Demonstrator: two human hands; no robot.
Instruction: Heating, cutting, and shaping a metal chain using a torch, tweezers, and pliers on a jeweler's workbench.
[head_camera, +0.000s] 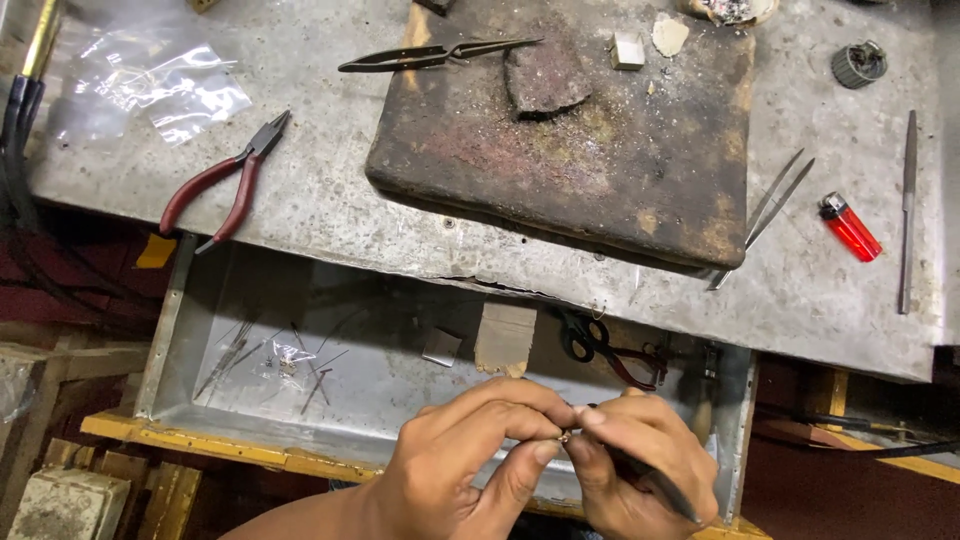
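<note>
Both hands met over the open metal drawer at the bench's front edge. Left hand pinched a tiny metal piece between thumb and forefinger, while the right hand closed its fingertips on the same piece and also gripped a dark slim tool (its tip hidden between the fingers). On the worn bench top lay a charred soldering block, red-handled pliers, tweezers, a red lighter and a thin file.
</note>
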